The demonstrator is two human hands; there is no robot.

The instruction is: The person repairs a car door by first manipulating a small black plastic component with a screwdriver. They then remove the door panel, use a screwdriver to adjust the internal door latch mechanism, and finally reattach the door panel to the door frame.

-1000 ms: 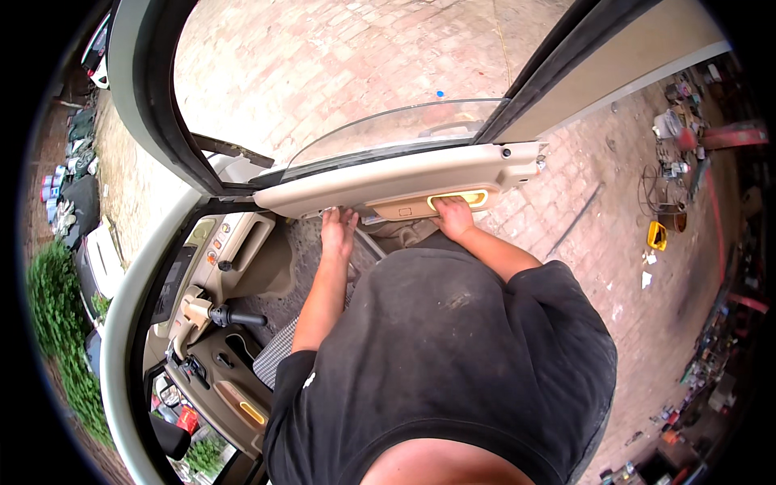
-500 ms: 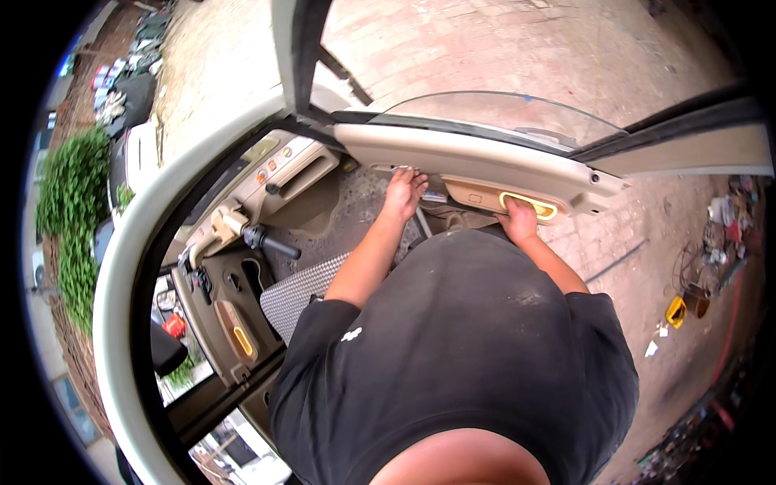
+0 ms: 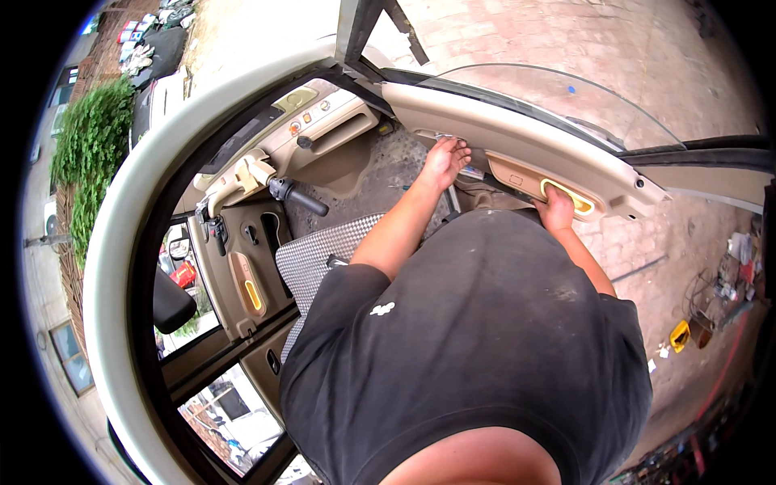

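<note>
An open vehicle door point(image 3: 501, 133) with beige trim stands before me. My left hand point(image 3: 446, 162) is at its inner side, fingers loosely curled at a small silvery door handle point(image 3: 449, 137); their exact grip is partly hidden. Farther right, my right hand point(image 3: 554, 208) hooks its fingers into a yellow-lined door pull point(image 3: 578, 202) on the brown armrest point(image 3: 517, 178). Those fingertips are out of sight inside the recess. Above the trim, a curved pane of window glass point(image 3: 566, 97) shows, with a blue spot on it.
To the left lie the cab's handlebar grip point(image 3: 303, 200), checked seat point(image 3: 323, 250) and beige dashboard point(image 3: 343, 133). The opposite door point(image 3: 242, 267) is farther left. Outside on the brick paving are a yellow object point(image 3: 679, 335) and scattered clutter point(image 3: 731, 267).
The whole view has shifted, so door, cab and hands appear farther right and slightly higher. Both hands keep their places on the door.
</note>
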